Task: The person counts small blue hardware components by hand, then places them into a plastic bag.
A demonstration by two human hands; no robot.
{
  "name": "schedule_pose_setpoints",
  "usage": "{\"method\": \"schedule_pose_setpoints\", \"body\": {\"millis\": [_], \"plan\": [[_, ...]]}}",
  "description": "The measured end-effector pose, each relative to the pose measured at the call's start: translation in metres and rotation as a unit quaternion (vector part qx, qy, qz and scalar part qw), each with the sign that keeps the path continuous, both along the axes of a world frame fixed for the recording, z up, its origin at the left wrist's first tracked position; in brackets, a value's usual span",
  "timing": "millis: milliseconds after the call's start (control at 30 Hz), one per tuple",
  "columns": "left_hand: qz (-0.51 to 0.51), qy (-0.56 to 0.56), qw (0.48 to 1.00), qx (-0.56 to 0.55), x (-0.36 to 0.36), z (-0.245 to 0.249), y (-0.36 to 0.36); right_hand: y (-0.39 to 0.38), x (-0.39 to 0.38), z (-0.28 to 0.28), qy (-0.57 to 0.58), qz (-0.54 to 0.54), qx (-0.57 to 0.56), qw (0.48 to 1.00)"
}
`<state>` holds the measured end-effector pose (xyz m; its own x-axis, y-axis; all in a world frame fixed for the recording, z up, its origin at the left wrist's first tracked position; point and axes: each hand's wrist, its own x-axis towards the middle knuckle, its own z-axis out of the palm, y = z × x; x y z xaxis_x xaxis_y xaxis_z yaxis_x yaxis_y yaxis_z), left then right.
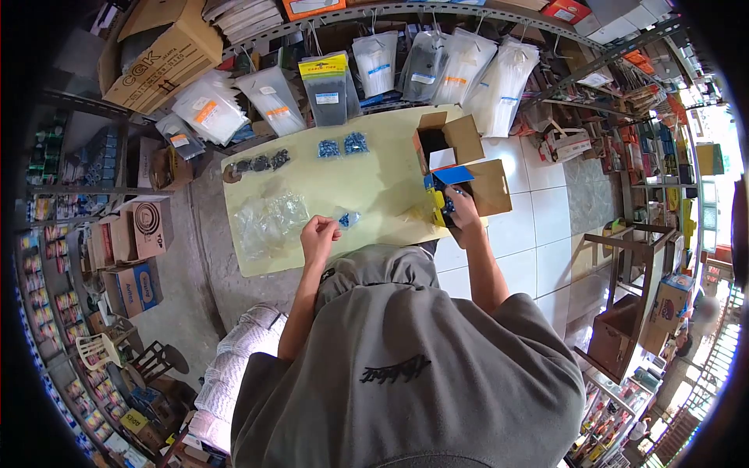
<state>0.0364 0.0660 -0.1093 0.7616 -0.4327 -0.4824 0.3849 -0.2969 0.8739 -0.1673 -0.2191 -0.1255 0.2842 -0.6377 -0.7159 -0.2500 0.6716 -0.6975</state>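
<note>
My left hand [318,238] is closed in a pinch at the edge of a small clear plastic bag [355,218], low over the pale yellow table [374,175]. A few small blue pieces [344,221] show in that bag. My right hand [465,207] reaches down into a yellow and blue box [438,207] at the table's right edge. Its fingertips are among dark blue small pieces and partly hidden, so their grip does not show. Left of my left hand lies a loose pile of clear plastic bags [269,222].
Filled blue bags [343,146] and bags of black pieces [261,161] lie along the table's far side. An open cardboard box [437,144] stands at the right. Packs of cable ties [324,97] hang from the rack beyond. A wooden frame [628,292] stands farther right.
</note>
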Motion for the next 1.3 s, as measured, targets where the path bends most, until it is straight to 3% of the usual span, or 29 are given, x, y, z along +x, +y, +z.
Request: {"method": "schedule_pose_setpoints", "body": {"millis": [133, 200, 300, 733, 900, 1300], "plan": [[-0.006, -0.004, 1.000, 0.002, 0.000, 0.001, -0.001, -0.021, -0.012, -0.050, -0.085, -0.019, 0.117, 0.989], [-0.013, -0.008, 1.000, 0.006, -0.001, 0.002, -0.001, -0.019, -0.005, -0.035, -0.194, -0.077, 0.145, 0.967], [-0.004, -0.008, 1.000, 0.008, 0.000, 0.002, 0.000, -0.014, 0.002, -0.007, -0.209, -0.098, 0.150, 0.961], [0.003, -0.007, 1.000, -0.001, -0.001, 0.007, -0.001, -0.013, 0.002, -0.038, -0.169, -0.128, 0.120, 0.970], [0.002, -0.008, 1.000, 0.005, 0.000, 0.003, 0.000, -0.015, -0.001, -0.025, -0.303, -0.169, 0.192, 0.918], [-0.016, -0.010, 1.000, 0.010, 0.000, 0.006, -0.001, -0.004, -0.013, -0.005, -0.369, -0.229, 0.244, 0.867]]}}
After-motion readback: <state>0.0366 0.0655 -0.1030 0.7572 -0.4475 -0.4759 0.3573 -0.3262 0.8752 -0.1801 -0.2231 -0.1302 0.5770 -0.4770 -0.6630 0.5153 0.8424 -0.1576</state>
